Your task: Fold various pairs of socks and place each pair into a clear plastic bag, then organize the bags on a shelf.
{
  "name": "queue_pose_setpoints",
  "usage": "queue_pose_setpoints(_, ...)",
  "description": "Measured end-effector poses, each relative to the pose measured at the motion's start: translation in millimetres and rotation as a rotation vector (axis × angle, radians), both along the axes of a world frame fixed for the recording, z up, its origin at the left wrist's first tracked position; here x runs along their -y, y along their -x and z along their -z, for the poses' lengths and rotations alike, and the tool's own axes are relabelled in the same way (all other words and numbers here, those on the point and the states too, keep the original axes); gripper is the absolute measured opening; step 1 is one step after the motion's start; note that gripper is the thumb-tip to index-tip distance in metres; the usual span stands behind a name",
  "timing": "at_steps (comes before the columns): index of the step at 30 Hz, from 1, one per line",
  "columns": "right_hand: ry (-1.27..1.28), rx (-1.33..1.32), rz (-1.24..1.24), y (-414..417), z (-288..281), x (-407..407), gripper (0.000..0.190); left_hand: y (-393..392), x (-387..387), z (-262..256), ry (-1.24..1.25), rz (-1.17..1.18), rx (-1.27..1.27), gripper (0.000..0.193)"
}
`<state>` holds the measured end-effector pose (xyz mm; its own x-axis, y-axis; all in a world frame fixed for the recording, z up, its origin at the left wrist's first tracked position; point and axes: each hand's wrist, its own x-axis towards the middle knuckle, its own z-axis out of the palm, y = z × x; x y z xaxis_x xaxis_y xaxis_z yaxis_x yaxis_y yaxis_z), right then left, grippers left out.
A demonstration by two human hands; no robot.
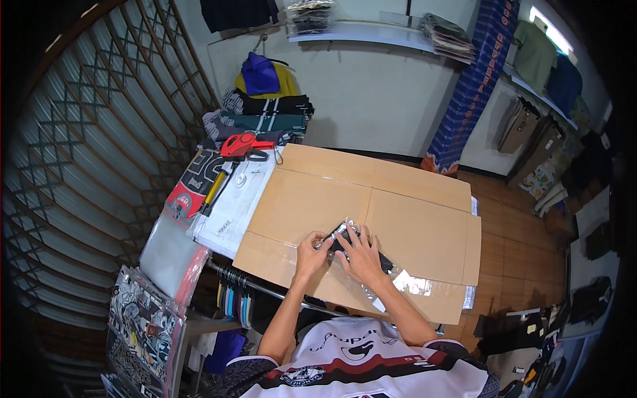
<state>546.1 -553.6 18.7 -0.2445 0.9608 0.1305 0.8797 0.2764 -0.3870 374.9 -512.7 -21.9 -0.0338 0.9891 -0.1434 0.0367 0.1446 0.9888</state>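
A small folded black fabric item [385, 263] lies in a clear plastic bag [369, 297] on a flattened cardboard sheet [418, 224] before me. My left hand [312, 254] pinches the bag's left edge between thumb and fingers. Across the middle of the packet rests my right hand [359, 256], palm down with its fingers spread, pressing on the plastic. The two hands nearly meet at the thumbs. Much of the black item is hidden under my right hand. The loose end of the bag trails towards me beneath my right forearm.
A red label gun [244, 145], a yellow-handled cutter [215, 188] and a bagged black-and-red garment [196, 181] lie left of the cardboard. Folded clothes [268, 122] are stacked behind them. Hangers [234, 298] hang on a rail below. A metal lattice gate [109, 124] stands at left.
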Motion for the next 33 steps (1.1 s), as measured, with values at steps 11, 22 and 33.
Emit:
queue_pose_setpoints(11,-0.018,0.130,-0.006,8.2,6.9,-2.2,0.055,27.7,15.8,-11.3,-0.200,-0.224,-0.441,0.027)
queue_pose_setpoints(22,-0.023,0.141,-0.001,8.6,9.5,-4.2,0.055,23.2,17.9,-12.5,-0.236,-0.254,-0.403,0.025)
queue_pose_setpoints(33,-0.035,0.127,0.002,9.0,11.4,-4.5,0.056,20.6,19.3,-18.7,-0.231,-0.256,-0.386,0.024)
